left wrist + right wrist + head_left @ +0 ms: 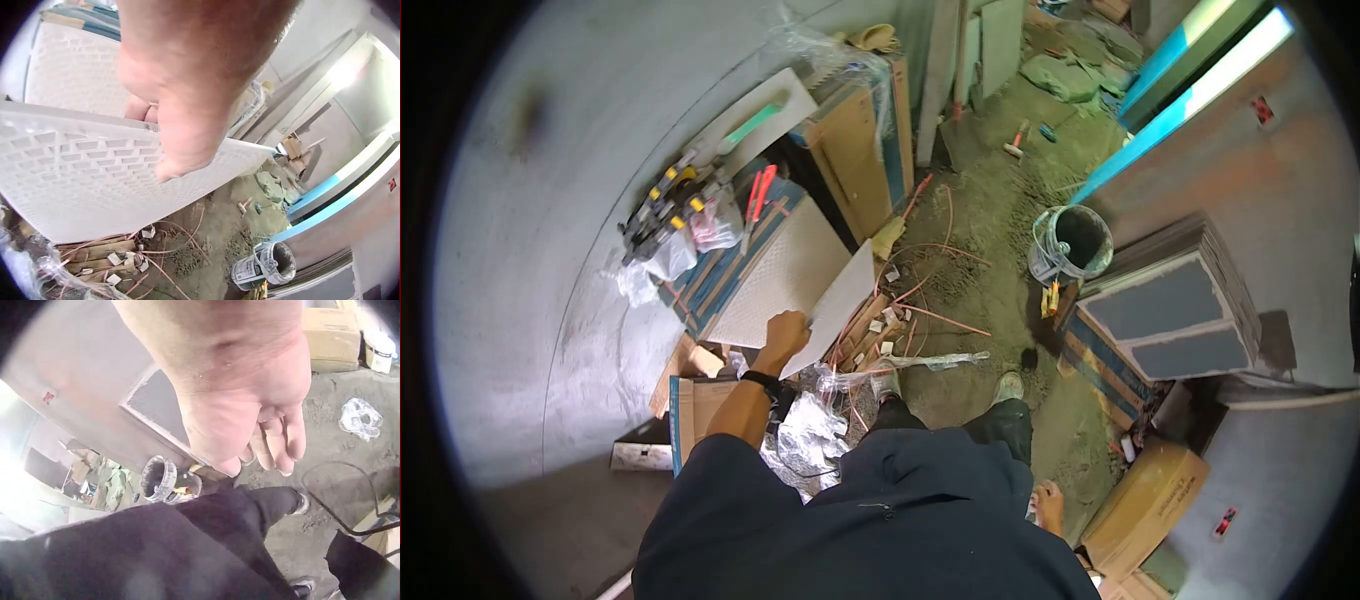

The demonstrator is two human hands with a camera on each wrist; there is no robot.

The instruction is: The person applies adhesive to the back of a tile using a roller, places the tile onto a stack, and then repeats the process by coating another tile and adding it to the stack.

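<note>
Gripping the white tile (832,305) by its near edge, my left hand (786,330) tilts it at frame centre-left, above the tile stack (775,275). I judge it stiff, weighty and brittle; an edge hold suits. My right hand (262,419) hangs relaxed, empty, lower right.

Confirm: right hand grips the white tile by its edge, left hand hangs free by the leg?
Sides are swapped. The left hand grips the white tile by its edge, clearest in the left wrist view; the right hand hangs free by the leg, holding nothing.
</note>
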